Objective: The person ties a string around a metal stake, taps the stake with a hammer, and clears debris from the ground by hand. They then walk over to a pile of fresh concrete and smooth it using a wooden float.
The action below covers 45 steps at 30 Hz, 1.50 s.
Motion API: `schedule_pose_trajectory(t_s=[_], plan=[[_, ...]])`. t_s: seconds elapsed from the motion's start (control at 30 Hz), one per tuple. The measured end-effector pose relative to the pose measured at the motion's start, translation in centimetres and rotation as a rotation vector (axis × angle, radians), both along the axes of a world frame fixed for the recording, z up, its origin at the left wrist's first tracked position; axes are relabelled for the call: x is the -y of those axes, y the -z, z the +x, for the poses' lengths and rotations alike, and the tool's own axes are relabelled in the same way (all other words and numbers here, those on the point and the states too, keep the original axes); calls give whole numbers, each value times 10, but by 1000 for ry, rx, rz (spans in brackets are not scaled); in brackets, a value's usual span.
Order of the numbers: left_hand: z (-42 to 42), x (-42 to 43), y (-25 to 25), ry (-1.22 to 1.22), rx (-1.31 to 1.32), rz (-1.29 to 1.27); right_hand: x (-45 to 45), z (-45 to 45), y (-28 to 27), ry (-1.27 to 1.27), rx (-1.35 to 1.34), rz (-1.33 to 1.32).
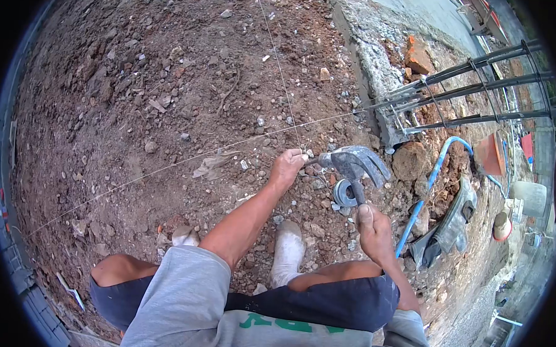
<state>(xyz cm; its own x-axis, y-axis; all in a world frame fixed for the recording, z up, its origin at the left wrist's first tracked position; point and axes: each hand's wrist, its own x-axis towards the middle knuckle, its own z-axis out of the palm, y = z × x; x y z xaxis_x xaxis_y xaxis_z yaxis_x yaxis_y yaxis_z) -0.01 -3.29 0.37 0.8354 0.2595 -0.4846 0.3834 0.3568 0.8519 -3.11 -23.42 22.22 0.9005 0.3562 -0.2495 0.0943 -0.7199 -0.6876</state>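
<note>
Just right of the left fingers [298, 156], clamped on a rod [312, 162], I note the hammer [350, 162], right fingers [366, 214] gripping its handle [359, 193].

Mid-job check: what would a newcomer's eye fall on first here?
First, the hammer, gripped in the right hand just right of the picture's middle. Next, the bright blue hose curving along the ground farther right, and the rebar cage at the upper right.
</note>
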Motion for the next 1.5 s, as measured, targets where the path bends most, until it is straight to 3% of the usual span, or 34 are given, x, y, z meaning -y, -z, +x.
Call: schedule_pose_trajectory(t_s=[0.23,0.37,0.47,0.5,0.6,0.63,0.77,0.9,1.0,1.4,1.5], plan=[[-8,9,18,-11,11,-41,-13,2,-47,75,96,288],[-6,4,9,45,-37,-25,-4,5,-20,-45,260,26],[-6,5,20,54,-22,50,-1,10,-18,-133,40,-217],[-7,3,10,90,-51,148,-4,7,-22,-97,28,-210],[-9,9,27,11,43,-33,-6,4,-31,-37,70,-45],[-10,4,-3,42,-38,0,-6,5,-34,-19,87,25],[-9,2,1,86,-65,46,-25,6,-63,133,73,250],[-9,3,3,89,-59,65,-9,5,-32,-71,226,7],[-11,2,4,107,-60,78,-2,2,-6,-100,100,-155],[-11,5,21,102,-8,89,-1,7,-25,-33,169,88],[-11,3,19,108,-16,93,-7,12,-14,-90,232,-63]])
